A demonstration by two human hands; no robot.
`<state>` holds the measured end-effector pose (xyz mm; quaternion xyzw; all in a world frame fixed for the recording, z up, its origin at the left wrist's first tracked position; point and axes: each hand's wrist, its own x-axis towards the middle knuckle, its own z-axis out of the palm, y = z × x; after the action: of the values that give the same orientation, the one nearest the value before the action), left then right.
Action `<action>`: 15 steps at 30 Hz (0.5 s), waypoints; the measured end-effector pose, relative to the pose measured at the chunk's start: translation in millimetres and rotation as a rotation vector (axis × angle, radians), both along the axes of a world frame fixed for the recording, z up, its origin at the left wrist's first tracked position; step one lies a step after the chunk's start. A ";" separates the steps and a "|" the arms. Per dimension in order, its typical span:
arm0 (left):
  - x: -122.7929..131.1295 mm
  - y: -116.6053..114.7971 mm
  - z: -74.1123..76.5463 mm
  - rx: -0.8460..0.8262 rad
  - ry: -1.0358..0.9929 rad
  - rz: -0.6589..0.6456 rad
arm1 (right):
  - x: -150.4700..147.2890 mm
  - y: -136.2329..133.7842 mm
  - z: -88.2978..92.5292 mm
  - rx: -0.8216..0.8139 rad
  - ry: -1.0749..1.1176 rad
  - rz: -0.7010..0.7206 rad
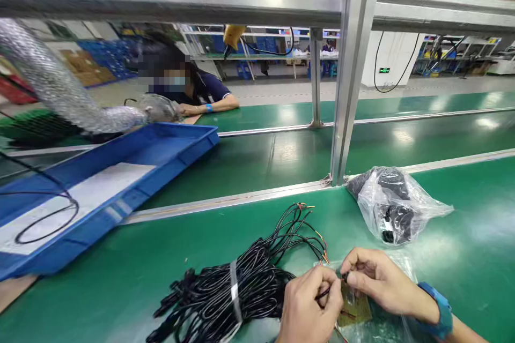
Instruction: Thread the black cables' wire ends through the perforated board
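My left hand [309, 303] is closed on a black cable [323, 295], whose thin coloured wire ends hang out below. Close beside it, my right hand [380, 281] pinches a small black part [345, 275], too small to make out. The fingertips of both hands nearly meet. Beneath them lie a clear plastic sheet or bag [396, 327] and a brownish flat piece [358, 308]. Left of my hands rests a bundle of black cables [257, 278], bound with a pale band [234, 284]; stripped red and yellow wire ends stick out at its far end.
A clear bag of black parts [388, 203] sits on the green bench [475, 257]. At left, a long blue tray [132, 193] holds white paper and a loop of cable. A metal post [350, 75] rises ahead. Across the line a co-worker [213, 91] leans over the bench.
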<state>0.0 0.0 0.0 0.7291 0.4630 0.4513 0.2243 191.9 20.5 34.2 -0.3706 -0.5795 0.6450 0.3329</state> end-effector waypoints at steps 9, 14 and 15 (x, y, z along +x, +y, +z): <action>-7.7 0.1 4.5 -0.047 0.073 -0.101 | -2.3 -5.7 4.8 0.395 -0.354 -0.046; -20.1 1.7 10.5 -0.116 0.057 -0.194 | 2.8 -2.6 4.8 0.426 -0.387 -0.079; -21.3 3.5 9.5 -0.104 0.062 -0.208 | 3.5 -2.6 4.4 0.433 -0.395 -0.073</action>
<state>-21.3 3.5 9.5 0.7743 0.4143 0.3781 0.2931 195.5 17.9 38.7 -0.4299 -0.7436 0.4093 0.3078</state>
